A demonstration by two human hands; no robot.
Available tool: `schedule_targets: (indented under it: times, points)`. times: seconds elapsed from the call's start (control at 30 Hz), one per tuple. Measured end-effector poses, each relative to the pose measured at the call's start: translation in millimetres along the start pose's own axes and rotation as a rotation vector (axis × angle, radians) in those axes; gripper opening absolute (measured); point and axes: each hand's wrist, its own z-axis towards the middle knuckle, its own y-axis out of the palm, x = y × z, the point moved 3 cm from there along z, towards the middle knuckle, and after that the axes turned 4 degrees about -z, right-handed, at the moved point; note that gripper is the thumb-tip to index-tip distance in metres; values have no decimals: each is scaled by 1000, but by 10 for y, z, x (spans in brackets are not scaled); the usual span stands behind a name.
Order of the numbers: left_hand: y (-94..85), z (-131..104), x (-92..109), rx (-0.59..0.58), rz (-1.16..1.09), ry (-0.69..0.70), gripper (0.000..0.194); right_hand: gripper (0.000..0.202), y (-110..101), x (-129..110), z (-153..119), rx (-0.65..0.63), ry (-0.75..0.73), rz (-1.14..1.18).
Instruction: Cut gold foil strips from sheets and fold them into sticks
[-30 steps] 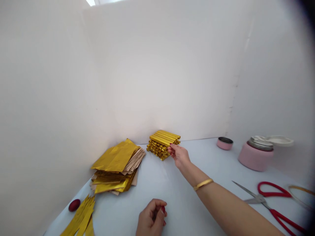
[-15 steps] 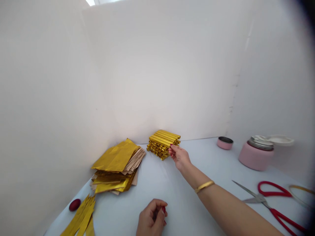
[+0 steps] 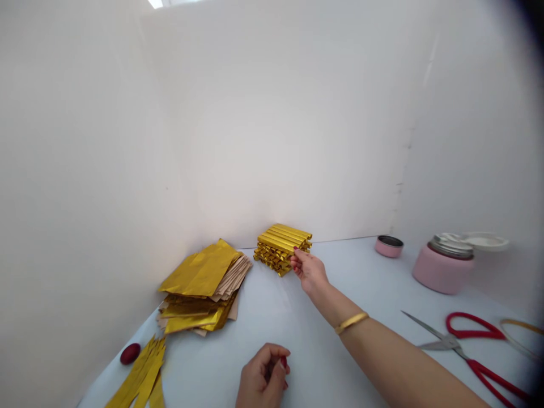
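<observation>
At the back of the table stands a criss-cross stack of gold paper tubes (image 3: pixel 278 243), laid in layers. My right hand (image 3: pixel 309 271), with a gold bangle on the wrist, is at the stack's front right corner. Its thumb and fingers pinch the near end of a tube in the top layer. Low in the middle, my left hand (image 3: pixel 263 377) rests by the table surface, its fingers curled in towards the thumb; I see nothing in it. Left of the stack lies a slanting pile of gold foil paper sheets (image 3: pixel 204 272) with tan backs.
Gold paper strips (image 3: pixel 142 377) and a dark red oval object (image 3: pixel 130 354) lie at front left. On the right are open scissors (image 3: pixel 450 343) with red handles, a roll of tape (image 3: pixel 522 334), a pink jar (image 3: pixel 442 269) with its flip lid up and a pink cap (image 3: pixel 389 246). White walls enclose the table (image 3: pixel 348 260).
Almost nothing differs. The view has shifted very slightly; both hands keep their places, the right one still at the stack.
</observation>
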Motion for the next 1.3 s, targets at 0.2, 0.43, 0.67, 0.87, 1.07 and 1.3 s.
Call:
schedule_targets:
  times: [0.2, 0.43, 0.67, 0.87, 1.07, 1.3]
  points:
    - [-5, -7, 20, -1, 5, 4, 24, 29, -243, 134, -91, 3, 16, -62]
    - [-6, -24, 73, -12, -8, -17, 21, 12, -843, 388, -402, -61, 11, -195]
    - [-17, -31, 156, 11, 19, -54, 21, 24, -1251, 499, -903, -265, -159, -359]
    - [-47, -20, 218, 70, 31, -30, 23, 25, -1312, 511, -1062, -404, -288, -644]
    - [-50, -38, 239, 98, 50, -4, 25, 25, -1305, 463, -1093, -427, -374, -739]
    - [-44, -97, 253, 122, 119, 31, 25, 21, -1284, 446, -1158, -456, -430, -776]
